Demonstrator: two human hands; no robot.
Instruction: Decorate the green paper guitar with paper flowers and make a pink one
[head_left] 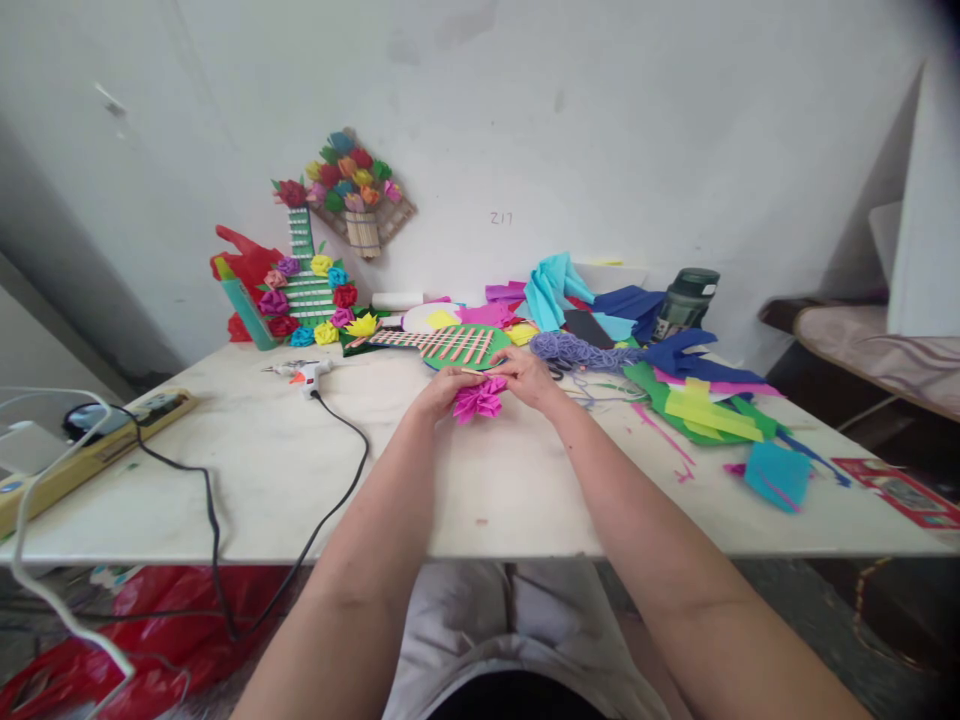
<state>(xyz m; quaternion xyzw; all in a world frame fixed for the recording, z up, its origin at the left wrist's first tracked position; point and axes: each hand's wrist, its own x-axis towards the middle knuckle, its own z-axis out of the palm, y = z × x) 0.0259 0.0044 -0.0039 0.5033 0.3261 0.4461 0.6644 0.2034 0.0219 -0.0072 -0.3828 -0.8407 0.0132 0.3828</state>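
Observation:
A magenta paper flower [478, 400] is held over the middle of the pale table [300, 480], pinched from both sides. My left hand [441, 389] is closed on its left side and my right hand [529, 377] is closed on its right side. A thin wooden stick lies across the top of the flower between my fingertips. Just beyond my hands lies a green disc with pink strips [463, 346].
A glue gun [304, 373] lies left of my hands, its black cord trailing off the front edge. Finished flower crafts [309, 285] lean on the back wall. Coloured paper scraps [697, 400], purple yarn [577, 350] and a dark green jar [686, 300] crowd the right side.

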